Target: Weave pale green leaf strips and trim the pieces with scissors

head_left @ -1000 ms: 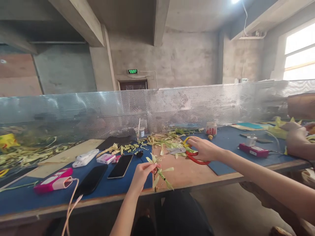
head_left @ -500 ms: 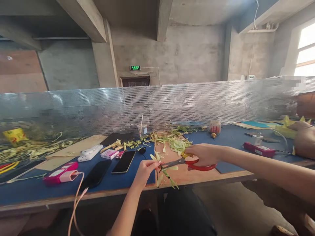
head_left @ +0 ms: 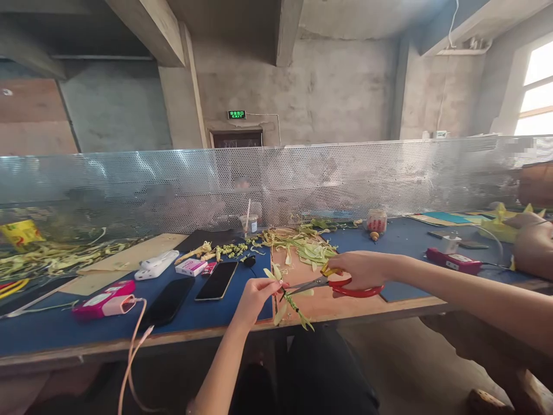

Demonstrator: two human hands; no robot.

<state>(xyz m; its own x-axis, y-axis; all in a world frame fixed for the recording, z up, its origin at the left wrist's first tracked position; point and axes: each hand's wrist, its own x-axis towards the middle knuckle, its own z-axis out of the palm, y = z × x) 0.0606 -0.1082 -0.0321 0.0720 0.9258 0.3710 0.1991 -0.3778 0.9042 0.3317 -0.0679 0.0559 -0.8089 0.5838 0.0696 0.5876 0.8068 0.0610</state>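
My left hand (head_left: 254, 300) pinches a braided strip of pale green leaves (head_left: 294, 306) just over the table's front edge. Loose leaf ends stick out above the fingertips, and the knotted part hangs down to the right. Closed round the handles of a pair of scissors (head_left: 356, 291) with red and yellow grips is my right hand (head_left: 360, 270). The scissor blades point left, and their tips reach the strip close to my left fingertips. Whether the tips touch the strip, I cannot tell.
Leaf strips (head_left: 315, 251) lie behind my hands on a brown board (head_left: 345, 311). Left are two phones (head_left: 216, 281), a pink device (head_left: 106, 300) with a cable, and knotted green pieces (head_left: 235, 249). A perforated metal screen (head_left: 294, 184) stands behind. Another person's hand (head_left: 533, 245) is far right.
The scissors have shifted slightly right, their tips drawn back a little from my left fingertips. My left hand still pinches the strip, and the camera view has moved slightly.
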